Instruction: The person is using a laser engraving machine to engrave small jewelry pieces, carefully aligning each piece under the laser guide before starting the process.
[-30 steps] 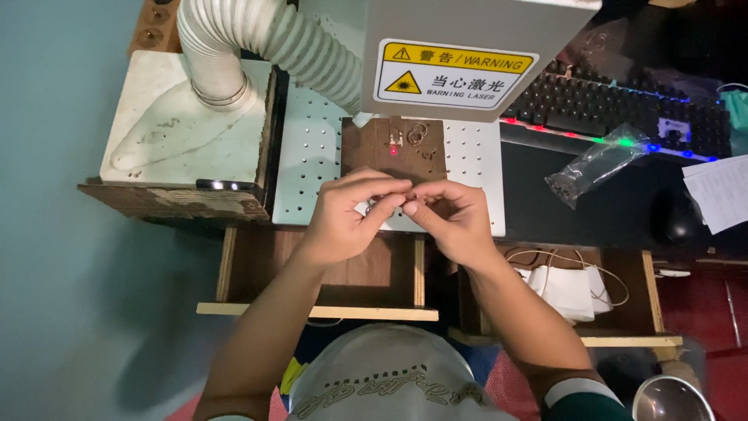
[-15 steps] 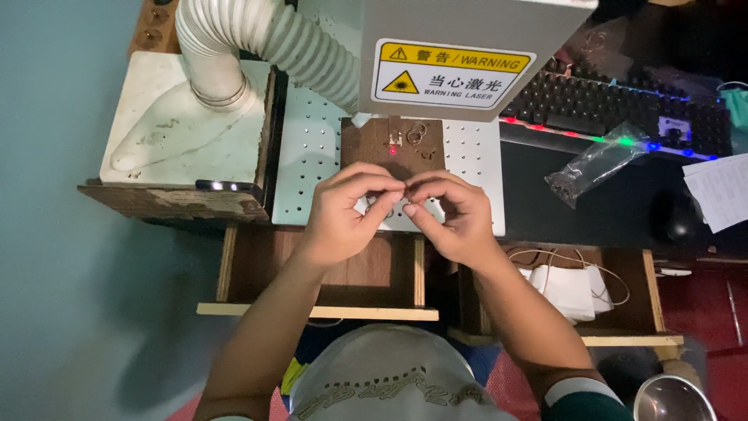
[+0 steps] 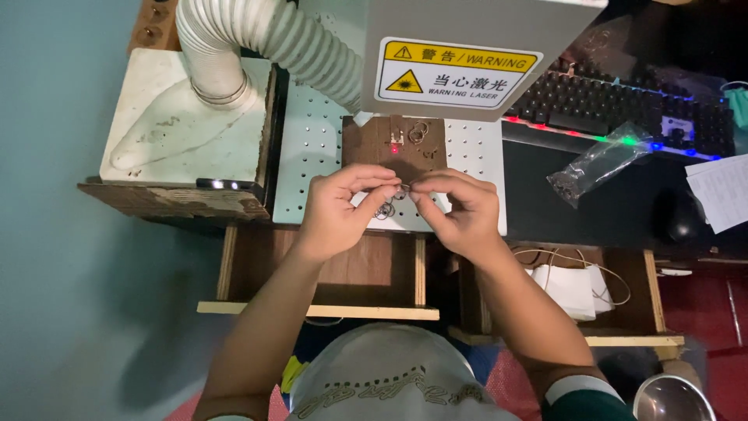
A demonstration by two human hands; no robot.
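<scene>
A: State of both hands?
B: Left hand (image 3: 336, 209) and right hand (image 3: 458, 209) pinch one small metal ring (image 3: 404, 188) between fingertips, held at 6 o'clock of the brown wooden plate (image 3: 366, 148).
A: Surroundings?
B: Keyboard (image 3: 623, 105) at 2 o'clock.

**Hidden, cropped and indistinct parts of the head view**

The small metal piece (image 3: 403, 188) pinched between the left hand (image 3: 336, 209) and the right hand (image 3: 460, 212) is mostly covered by fingertips; its shape cannot be told. Small rings (image 3: 383, 210) below the fingers are partly masked by the left hand. The rings on the brown board (image 3: 418, 133) are too small to make out. The grey machine head (image 3: 475, 47) and the ribbed hose (image 3: 265, 35) are cut off by the top edge, the keyboard (image 3: 623, 105) by the machine head. The clear bag (image 3: 596, 164) holds indistinct contents. The metal bowl (image 3: 674, 399) is cropped at the bottom.
</scene>
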